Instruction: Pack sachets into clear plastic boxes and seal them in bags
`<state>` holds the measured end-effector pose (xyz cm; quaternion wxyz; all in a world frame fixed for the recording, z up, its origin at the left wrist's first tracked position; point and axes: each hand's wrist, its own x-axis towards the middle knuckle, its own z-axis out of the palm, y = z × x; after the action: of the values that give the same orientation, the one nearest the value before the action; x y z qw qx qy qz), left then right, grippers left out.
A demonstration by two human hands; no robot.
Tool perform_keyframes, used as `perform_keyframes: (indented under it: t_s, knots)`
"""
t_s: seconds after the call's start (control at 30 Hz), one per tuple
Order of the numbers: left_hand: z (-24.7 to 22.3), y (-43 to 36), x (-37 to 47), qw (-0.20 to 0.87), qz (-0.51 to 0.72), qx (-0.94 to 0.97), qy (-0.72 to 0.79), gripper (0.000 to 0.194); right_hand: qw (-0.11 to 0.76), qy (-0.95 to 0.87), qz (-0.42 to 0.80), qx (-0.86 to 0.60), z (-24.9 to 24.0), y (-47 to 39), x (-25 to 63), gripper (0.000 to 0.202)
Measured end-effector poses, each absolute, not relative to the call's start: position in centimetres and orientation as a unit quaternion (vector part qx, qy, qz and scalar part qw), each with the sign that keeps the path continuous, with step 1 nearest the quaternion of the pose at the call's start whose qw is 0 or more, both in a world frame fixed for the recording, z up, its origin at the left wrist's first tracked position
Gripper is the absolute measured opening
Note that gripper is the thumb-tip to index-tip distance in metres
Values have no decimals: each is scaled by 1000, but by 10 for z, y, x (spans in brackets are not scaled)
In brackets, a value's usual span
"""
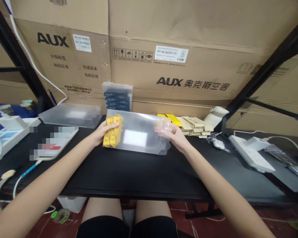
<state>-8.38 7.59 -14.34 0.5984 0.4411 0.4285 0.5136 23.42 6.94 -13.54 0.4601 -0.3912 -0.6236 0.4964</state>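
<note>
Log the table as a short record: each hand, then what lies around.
Left hand: holds yellow packs at sleeve's left end
Right hand: holds clear sleeve at its right end
Unclear: whether packs are inside sleeve
Table left: phone, power strip, another sleeve
Table back: blue packs, flat cartons, white bottle
Table right: second power strip

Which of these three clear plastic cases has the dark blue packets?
The upright case against the cardboard. The held case, between the left hand and right hand, has yellow packets; the flat case at the left shows none.
</note>
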Motion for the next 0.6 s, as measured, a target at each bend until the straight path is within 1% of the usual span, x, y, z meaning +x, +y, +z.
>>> perform_keyframes:
  t_s: [0.1,0.2,0.27,0.33,0.47,0.6]
  knots:
    - [-142,72,-79,606,510,444,420,40,366,-681,526,-355,-135,63,222,36]
    - [-141,65,-72,618,486,456,417,40,265,-714,568,-311,-134,58,204,44]
    - [-141,61,-67,624,471,468,412,43,224,-736,561,-305,-131,57,191,48]
    - [-143,58,-63,626,467,478,402,46,214,-763,519,-321,-126,55,177,47]
    - [-149,59,-59,624,481,485,380,57,225,-827,364,-364,-116,51,151,42]
    - [-152,63,-56,643,479,465,375,59,255,-864,213,-377,-119,48,132,46]
